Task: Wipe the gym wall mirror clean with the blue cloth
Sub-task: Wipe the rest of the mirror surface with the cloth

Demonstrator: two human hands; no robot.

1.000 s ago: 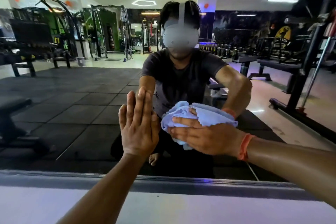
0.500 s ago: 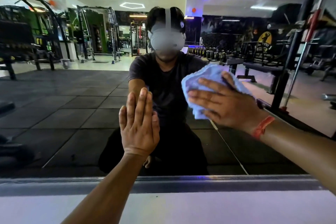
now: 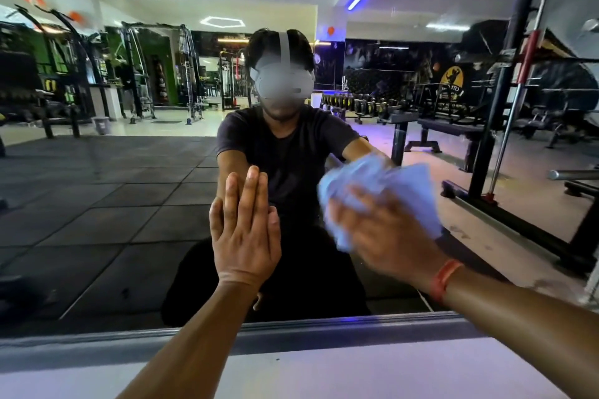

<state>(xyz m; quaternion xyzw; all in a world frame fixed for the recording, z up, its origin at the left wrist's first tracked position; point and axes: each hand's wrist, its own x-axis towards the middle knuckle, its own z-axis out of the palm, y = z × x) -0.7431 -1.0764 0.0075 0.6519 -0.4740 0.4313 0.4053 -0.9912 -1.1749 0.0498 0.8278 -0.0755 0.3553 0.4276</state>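
Observation:
The wall mirror (image 3: 107, 204) fills almost the whole view and reflects the gym and a seated person. My left hand (image 3: 244, 230) lies flat against the glass, fingers together and pointing up, holding nothing. My right hand (image 3: 382, 236), blurred by motion, presses the crumpled blue cloth (image 3: 389, 185) onto the mirror to the right of the left hand. An orange band sits on my right wrist.
A grey frame strip (image 3: 97, 337) runs along the mirror's bottom edge, with a pale wall band (image 3: 324, 376) below it. Reflected benches, racks, dumbbells and dark floor mats appear in the glass.
My right hand swept the cloth up and to the right from low centre, and has now come down a little. The left hand stayed flat on the glass.

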